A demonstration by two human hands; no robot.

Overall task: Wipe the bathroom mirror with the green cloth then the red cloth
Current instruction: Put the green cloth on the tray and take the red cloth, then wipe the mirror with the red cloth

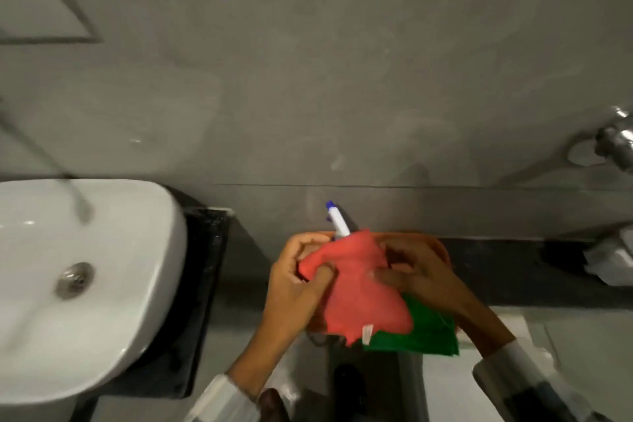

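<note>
The red cloth (363, 295) is bunched between both hands in the lower middle of the view. My left hand (294, 281) pinches its left edge and my right hand (421, 274) grips its right side. The green cloth (424, 329) lies under the red one, hanging over the near rim of an orange basket (442, 247). A white spray bottle with a blue tip (337, 219) sticks up behind the red cloth. The corner of the mirror (37, 3) shows at the top left, blurred.
A white basin (113, 271) with a metal drain and a tap sits on a black counter (205, 284) at the left. A chrome fitting (613, 144) projects from the grey wall at the right. A black ledge (507, 260) runs behind the basket.
</note>
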